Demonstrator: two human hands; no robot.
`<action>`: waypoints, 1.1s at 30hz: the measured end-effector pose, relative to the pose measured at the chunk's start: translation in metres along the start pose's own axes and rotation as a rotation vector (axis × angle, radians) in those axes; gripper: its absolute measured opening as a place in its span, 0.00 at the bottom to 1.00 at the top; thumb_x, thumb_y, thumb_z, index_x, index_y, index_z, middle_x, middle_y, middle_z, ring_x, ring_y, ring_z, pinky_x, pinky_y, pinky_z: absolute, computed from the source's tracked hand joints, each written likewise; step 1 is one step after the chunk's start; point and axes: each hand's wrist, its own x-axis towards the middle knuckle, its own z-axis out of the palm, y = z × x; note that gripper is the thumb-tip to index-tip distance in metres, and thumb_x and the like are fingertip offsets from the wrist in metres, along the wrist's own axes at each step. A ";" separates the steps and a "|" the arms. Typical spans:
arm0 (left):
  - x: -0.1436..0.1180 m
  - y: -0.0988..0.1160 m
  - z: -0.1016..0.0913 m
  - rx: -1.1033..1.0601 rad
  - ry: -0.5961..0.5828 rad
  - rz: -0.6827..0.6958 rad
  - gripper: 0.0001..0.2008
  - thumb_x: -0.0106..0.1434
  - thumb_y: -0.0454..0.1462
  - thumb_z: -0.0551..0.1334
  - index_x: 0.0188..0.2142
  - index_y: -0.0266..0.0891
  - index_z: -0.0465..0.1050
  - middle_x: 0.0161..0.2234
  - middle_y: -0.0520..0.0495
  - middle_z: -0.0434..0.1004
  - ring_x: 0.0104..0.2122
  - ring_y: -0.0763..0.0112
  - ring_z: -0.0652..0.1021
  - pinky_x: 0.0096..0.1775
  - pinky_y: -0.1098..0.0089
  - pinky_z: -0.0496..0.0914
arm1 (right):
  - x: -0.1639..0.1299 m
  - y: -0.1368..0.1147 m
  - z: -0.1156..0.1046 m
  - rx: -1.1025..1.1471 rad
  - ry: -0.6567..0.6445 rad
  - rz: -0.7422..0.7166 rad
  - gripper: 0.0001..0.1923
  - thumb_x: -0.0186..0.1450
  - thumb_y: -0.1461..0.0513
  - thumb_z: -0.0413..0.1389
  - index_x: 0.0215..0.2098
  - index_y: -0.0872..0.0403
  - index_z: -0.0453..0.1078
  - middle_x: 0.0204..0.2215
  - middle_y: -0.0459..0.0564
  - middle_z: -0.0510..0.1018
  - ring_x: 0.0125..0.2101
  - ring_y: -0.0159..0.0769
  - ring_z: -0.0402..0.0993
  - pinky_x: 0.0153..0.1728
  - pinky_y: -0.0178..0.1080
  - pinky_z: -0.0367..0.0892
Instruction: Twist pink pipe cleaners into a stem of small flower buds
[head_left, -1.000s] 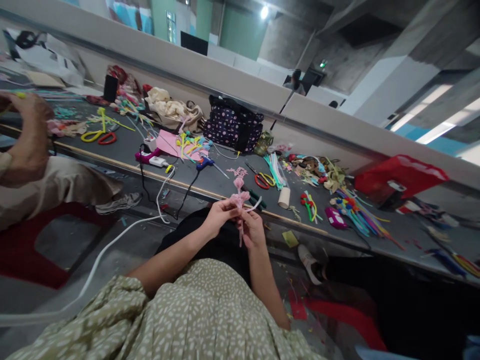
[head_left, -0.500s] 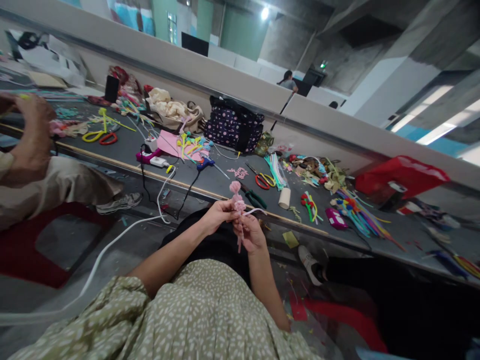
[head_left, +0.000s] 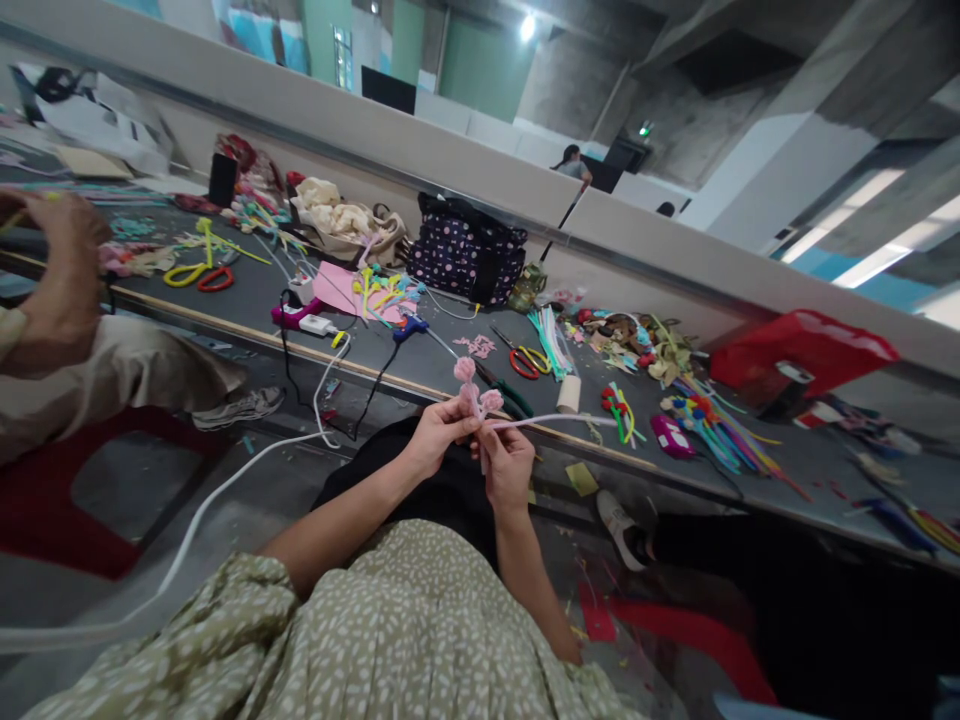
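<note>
A pink pipe-cleaner flower (head_left: 466, 380) with several fuzzy heads rises between my two hands, just in front of the table edge. My left hand (head_left: 444, 432) is closed, thumb and fingers pinching it just below the heads. In my right hand (head_left: 508, 458) the fingers are closed on a pale pink pipe cleaner (head_left: 559, 418), which sticks out to the right over the edge. The stems run down between the hands and are partly hidden by my fingers. Beyond the flower lie dark-handled pliers (head_left: 512, 400) and small pink snippets (head_left: 475, 346).
On the dark table (head_left: 450, 335) are red-and-yellow scissors (head_left: 529, 362), a blue glue gun (head_left: 410, 326), a purple power strip (head_left: 300, 318) and a dotted bag (head_left: 466, 250). Pipe-cleaner bundles (head_left: 720, 430) lie right. A person's arm (head_left: 71, 260) works at left. A white cable (head_left: 225, 480) crosses beside me.
The flower's heads have spread, one now leaning to the right. The pale pipe cleaner reaches farther right, and my right hand has turned with its fingers higher against the stem.
</note>
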 end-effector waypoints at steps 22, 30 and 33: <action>-0.008 0.000 0.021 -0.040 0.119 0.020 0.13 0.48 0.41 0.71 0.25 0.35 0.71 0.20 0.55 0.68 0.19 0.81 0.66 0.23 0.76 0.59 | -0.003 0.007 -0.004 -0.353 0.114 -0.390 0.07 0.61 0.58 0.58 0.33 0.53 0.73 0.31 0.49 0.78 0.30 0.35 0.73 0.35 0.39 0.71; -0.007 0.003 0.024 -0.065 0.091 0.066 0.13 0.48 0.40 0.72 0.28 0.36 0.72 0.24 0.54 0.69 0.20 0.80 0.66 0.23 0.75 0.61 | 0.000 0.009 0.002 0.069 0.093 -0.088 0.11 0.55 0.57 0.64 0.32 0.55 0.72 0.26 0.44 0.77 0.22 0.28 0.70 0.29 0.36 0.70; -0.006 0.002 0.025 -0.099 0.110 0.069 0.14 0.46 0.40 0.73 0.27 0.36 0.72 0.22 0.55 0.68 0.18 0.81 0.64 0.21 0.75 0.60 | -0.001 0.006 0.005 0.113 0.116 -0.047 0.13 0.53 0.56 0.65 0.31 0.55 0.72 0.26 0.45 0.78 0.22 0.29 0.70 0.28 0.35 0.69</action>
